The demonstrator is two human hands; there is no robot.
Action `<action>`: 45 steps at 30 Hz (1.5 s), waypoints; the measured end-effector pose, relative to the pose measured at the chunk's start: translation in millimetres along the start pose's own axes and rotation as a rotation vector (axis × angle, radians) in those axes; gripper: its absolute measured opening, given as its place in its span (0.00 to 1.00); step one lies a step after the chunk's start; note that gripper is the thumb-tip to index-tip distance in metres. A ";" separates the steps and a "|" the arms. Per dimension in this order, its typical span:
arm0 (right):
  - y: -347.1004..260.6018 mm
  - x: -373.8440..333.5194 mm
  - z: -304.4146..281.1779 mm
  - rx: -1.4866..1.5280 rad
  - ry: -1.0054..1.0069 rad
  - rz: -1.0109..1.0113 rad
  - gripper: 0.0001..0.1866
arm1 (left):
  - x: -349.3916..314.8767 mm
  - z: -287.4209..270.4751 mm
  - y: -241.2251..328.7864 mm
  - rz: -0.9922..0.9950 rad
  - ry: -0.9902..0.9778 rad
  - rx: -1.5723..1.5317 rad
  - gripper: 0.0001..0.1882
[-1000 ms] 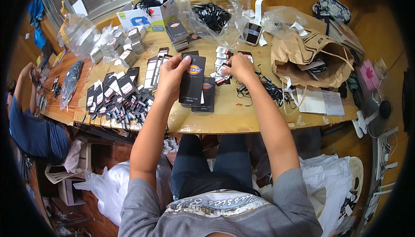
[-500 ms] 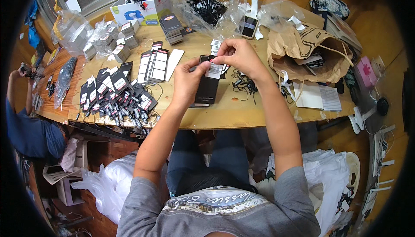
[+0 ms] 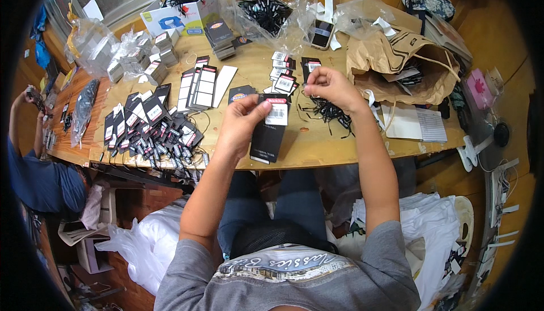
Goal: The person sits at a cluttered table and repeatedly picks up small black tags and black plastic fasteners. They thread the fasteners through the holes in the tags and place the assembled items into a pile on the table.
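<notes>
My left hand point(image 3: 241, 125) is closed on a black hang tag point(image 3: 265, 144), with its thumb pressing a smaller white barcode tag point(image 3: 276, 113) with a red top against it. Farther right, my right hand point(image 3: 334, 89) has thumb and forefinger pinched together; what they hold, if anything, is too small to make out. Just below those fingertips lies a bunch of black tag strings point(image 3: 328, 112). A row of barcode tags point(image 3: 281, 73) lies beyond my hands. Behind my left hand, another black tag point(image 3: 241, 92) rests on the table.
Finished-looking tags with strings point(image 3: 153, 127) heap at left, beside white-panelled cards point(image 3: 201, 87). A stack of black tags point(image 3: 220, 39), a plastic bag of strings point(image 3: 266, 13) and a phone point(image 3: 322, 34) stand farther back. A paper bag point(image 3: 368, 56) sits right. Another person point(image 3: 45, 175) works at far left.
My hands have moved apart. The left drew the black tag and barcode tag nearer and slightly left; the right let go of the barcode tag and shifted right, above the strings.
</notes>
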State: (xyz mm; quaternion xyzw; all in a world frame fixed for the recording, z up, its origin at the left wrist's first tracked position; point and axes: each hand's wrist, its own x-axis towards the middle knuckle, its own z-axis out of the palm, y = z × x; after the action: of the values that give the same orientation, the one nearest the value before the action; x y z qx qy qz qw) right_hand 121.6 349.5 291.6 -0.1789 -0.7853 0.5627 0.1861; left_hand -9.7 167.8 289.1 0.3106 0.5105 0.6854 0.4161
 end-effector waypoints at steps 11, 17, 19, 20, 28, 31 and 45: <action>-19.4 -4.0 23.6 0.731 -0.064 0.002 0.05 | 13.3 42.3 -16.1 -0.140 -0.077 -0.209 0.07; -25.7 2.5 7.9 0.748 0.143 -0.105 0.05 | 6.7 41.5 -19.5 -0.144 -0.116 -0.135 0.07; -27.6 6.6 -5.1 0.901 0.187 -0.146 0.05 | 1.7 38.9 -22.4 -0.148 -0.088 -0.110 0.07; -30.1 7.3 -8.7 0.930 0.219 -0.187 0.06 | -0.3 37.8 -23.5 -0.150 -0.076 -0.097 0.07; -65.1 -23.6 4.1 0.771 0.209 -0.260 0.06 | 3.1 17.1 -28.4 -0.102 0.010 -0.306 0.11; -50.6 -33.7 32.7 0.591 0.082 -0.167 0.06 | 5.6 20.5 -27.2 -0.030 0.073 -0.273 0.09; -31.9 -35.0 60.8 0.057 0.401 -0.158 0.03 | -8.8 24.6 -21.5 0.337 0.250 0.204 0.09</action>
State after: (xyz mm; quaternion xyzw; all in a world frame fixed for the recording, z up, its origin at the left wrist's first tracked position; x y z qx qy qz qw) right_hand 119.6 273.0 300.6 -0.2196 -0.7280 0.5214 0.3871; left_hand 20.7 173.6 275.5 0.3445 0.5656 0.7232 0.1960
